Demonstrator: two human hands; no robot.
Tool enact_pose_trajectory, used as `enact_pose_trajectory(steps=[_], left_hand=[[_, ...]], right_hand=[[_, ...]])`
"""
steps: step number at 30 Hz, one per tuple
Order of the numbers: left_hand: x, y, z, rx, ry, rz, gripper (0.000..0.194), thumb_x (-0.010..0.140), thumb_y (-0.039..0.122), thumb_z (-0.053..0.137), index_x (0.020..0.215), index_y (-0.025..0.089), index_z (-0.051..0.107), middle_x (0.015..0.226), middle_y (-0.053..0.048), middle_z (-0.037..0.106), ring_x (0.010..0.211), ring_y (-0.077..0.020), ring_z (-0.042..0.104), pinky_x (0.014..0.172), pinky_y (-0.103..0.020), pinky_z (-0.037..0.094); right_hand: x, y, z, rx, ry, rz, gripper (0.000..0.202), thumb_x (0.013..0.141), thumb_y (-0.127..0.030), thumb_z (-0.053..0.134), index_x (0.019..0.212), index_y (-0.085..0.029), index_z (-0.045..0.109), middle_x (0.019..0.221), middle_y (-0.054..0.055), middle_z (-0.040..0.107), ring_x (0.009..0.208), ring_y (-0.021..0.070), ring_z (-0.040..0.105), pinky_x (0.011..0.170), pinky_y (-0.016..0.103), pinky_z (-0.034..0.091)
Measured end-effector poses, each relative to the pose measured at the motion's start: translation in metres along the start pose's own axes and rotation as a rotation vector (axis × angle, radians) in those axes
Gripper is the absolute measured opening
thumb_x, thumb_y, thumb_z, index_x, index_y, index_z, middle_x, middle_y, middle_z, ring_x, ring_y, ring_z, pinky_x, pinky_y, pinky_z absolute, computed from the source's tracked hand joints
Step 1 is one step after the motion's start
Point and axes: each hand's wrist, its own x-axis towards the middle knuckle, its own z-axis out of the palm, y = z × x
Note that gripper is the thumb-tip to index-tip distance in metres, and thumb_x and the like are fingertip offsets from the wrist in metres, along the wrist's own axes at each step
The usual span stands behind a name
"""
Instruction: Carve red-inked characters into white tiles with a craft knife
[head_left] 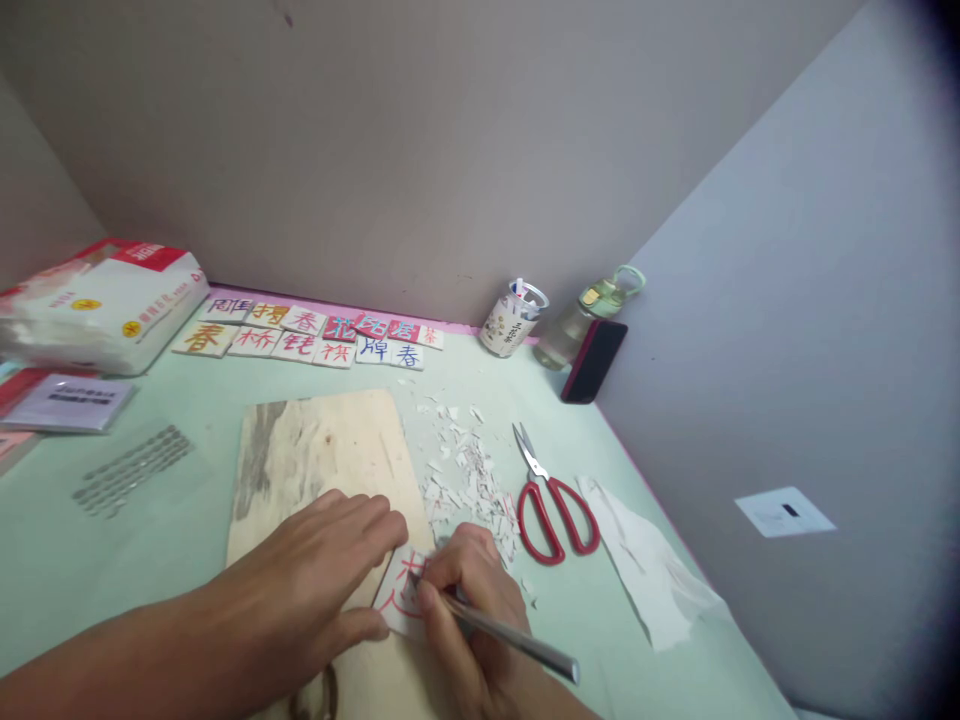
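My left hand (pixel 337 560) rests on the wooden board (pixel 330 440). Its thumb and fingers hold the left side of a small white square piece (pixel 401 585) marked with a red Chinese character. In my right hand (pixel 476 600) is a slim craft knife with a round silver handle (pixel 517 642), gripped like a pen. The knife points down at the red strokes; my fingers hide most of its tip. Part of the square is covered by my right hand. White scraps (pixel 469 475) lie scattered on the table just beyond that hand.
Red-handled scissors (pixel 540 500) and torn white paper (pixel 637 560) lie to the right. At the back stand a pen can (pixel 506 325), a green-lidded bottle (pixel 566 325), a leaning phone (pixel 596 362) and several character squares (pixel 330 352). Tissue packs (pixel 150 310) and a dotted sheet (pixel 135 470) are left.
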Motion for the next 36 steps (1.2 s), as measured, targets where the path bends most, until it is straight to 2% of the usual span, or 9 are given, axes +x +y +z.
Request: enact_pose_trajectory(steps=[9, 20, 29, 36], left_hand=[[0.0002, 0.0009, 0.0004, 0.011, 0.009, -0.001, 0.046, 0.081, 0.006, 0.09, 0.114, 0.026, 0.066, 0.109, 0.003, 0.067, 0.1, -0.0254, 0.059, 0.091, -0.039, 0.034], [0.0007, -0.0008, 0.0002, -0.002, 0.026, 0.008, 0.041, 0.08, 0.008, 0.085, 0.111, 0.026, 0.065, 0.108, 0.003, 0.068, 0.098, -0.0254, 0.06, 0.089, -0.039, 0.036], [0.004, 0.0027, -0.0033, 0.037, -0.023, -0.039, 0.031, 0.083, 0.014, 0.077, 0.109, 0.026, 0.065, 0.106, 0.001, 0.068, 0.098, -0.0258, 0.06, 0.088, -0.04, 0.037], [0.0011, 0.0033, -0.0025, 0.054, -0.039, -0.038, 0.038, 0.082, 0.011, 0.082, 0.112, 0.027, 0.065, 0.109, 0.001, 0.069, 0.1, -0.0264, 0.062, 0.09, -0.041, 0.038]], right_hand=[[0.0004, 0.0012, -0.0003, 0.009, -0.019, -0.033, 0.021, 0.102, -0.005, 0.048, 0.105, -0.026, 0.049, 0.086, -0.004, 0.059, 0.075, 0.0145, 0.061, 0.076, 0.032, 0.047], [-0.0032, -0.0009, 0.0, 0.02, -0.024, -0.024, 0.022, 0.102, -0.005, 0.051, 0.105, -0.026, 0.049, 0.084, -0.004, 0.059, 0.073, 0.0157, 0.061, 0.075, 0.033, 0.047], [-0.0035, 0.0006, 0.0042, 0.044, -0.002, -0.029, 0.021, 0.102, -0.006, 0.052, 0.103, -0.027, 0.048, 0.081, -0.004, 0.058, 0.071, 0.0164, 0.06, 0.074, 0.033, 0.045], [-0.0054, 0.0011, 0.0045, 0.047, -0.015, -0.028, 0.022, 0.101, -0.005, 0.054, 0.103, -0.027, 0.048, 0.082, -0.004, 0.059, 0.073, 0.0161, 0.06, 0.076, 0.035, 0.047]])
